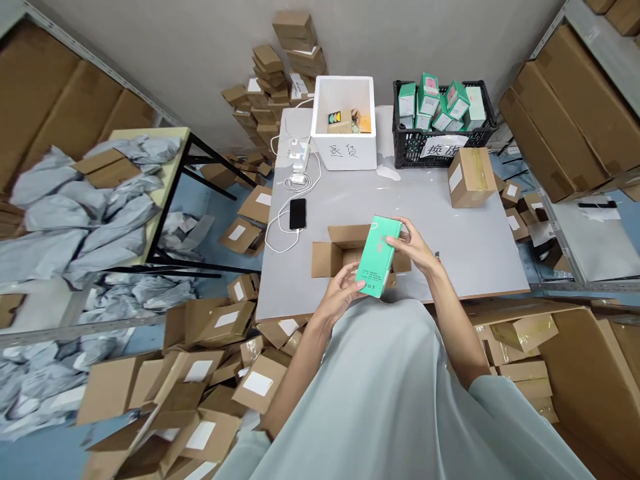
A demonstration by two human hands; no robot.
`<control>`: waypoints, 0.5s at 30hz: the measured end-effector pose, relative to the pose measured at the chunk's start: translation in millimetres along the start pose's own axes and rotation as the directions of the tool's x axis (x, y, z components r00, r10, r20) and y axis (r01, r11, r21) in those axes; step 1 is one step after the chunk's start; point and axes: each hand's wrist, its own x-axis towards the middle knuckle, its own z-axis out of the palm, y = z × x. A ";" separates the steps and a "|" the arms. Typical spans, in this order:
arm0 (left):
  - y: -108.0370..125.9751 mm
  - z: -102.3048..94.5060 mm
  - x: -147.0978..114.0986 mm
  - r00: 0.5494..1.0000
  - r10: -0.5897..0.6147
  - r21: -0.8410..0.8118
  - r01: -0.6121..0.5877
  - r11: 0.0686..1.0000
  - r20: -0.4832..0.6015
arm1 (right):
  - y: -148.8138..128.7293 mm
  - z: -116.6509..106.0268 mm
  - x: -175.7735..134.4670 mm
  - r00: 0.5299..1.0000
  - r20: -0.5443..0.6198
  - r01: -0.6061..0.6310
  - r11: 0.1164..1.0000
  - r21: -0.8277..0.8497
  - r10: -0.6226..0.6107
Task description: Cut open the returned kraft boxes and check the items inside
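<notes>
Between my two hands is a green printed box (377,257), tilted, with small dark text on its face. My left hand (343,288) grips its lower left corner, thumb on the front. At the upper right edge, my right hand (413,245) holds it with the thumb on the face and fingers behind. Just beyond and below it, an open cardboard box (327,259) stands on the grey table (350,200) with flaps spread. The green box hides part of that carton, so I cannot see all of its inside.
A white foam bin (345,150) and a black crate (407,157) of green boxes stand at the back. A closed carton (470,177) sits at right, a phone (298,214) with white cables at left. Cartons (257,383) crowd the floor; grey parcels (110,220) fill the left table.
</notes>
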 end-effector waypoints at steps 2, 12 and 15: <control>-7.5 -5.8 1.3 0.999 -0.029 -0.089 0.031 0.996 0.023 | -3.2 -2.4 -3.0 0.998 0.056 -0.033 0.998 0.055 0.030; -18.7 -4.4 4.8 0.998 -0.048 -0.066 0.051 0.997 0.038 | -4.6 -3.0 6.5 0.994 -0.013 0.104 0.986 -0.131 -0.107; -12.5 6.7 4.0 0.999 0.031 0.073 -0.030 0.997 -0.011 | -1.7 -3.0 10.5 0.992 -0.050 0.104 0.980 -0.170 -0.114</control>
